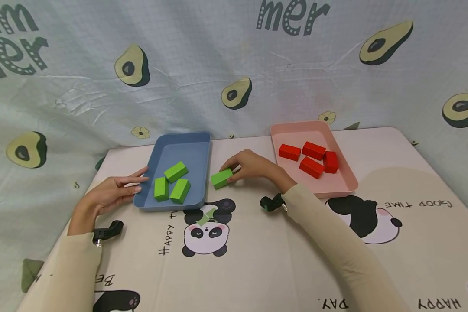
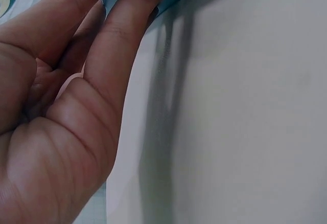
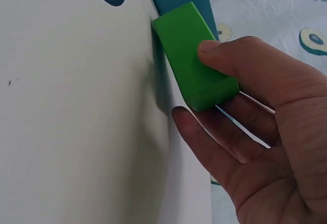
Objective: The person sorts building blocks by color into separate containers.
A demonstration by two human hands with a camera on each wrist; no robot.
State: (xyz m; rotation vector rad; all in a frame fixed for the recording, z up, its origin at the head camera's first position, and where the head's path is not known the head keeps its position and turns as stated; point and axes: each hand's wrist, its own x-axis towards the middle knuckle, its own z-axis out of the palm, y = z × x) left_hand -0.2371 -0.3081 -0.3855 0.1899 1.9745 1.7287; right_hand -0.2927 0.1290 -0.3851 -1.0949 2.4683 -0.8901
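My right hand point(image 1: 253, 164) pinches a green block point(image 1: 221, 178) between thumb and fingers, just off the right side of the blue tray point(image 1: 195, 149). In the right wrist view the thumb lies on one face of this green block point(image 3: 189, 55), with fingers beneath it. At the tray's left edge, my left hand point(image 1: 109, 193) holds the rim. The left wrist view shows the thumb point(image 2: 115, 50) against the blue wall; the other fingertips are partly hidden. Inside the blue tray lie three green blocks, one point(image 1: 176, 172) behind the other two.
A pink tray point(image 1: 339, 184) holding several red blocks point(image 1: 311, 167) stands on the right, near my right forearm. The table cover point(image 1: 257, 260) carries panda prints and lettering. Behind the table hangs an avocado-patterned cloth point(image 1: 195, 65).
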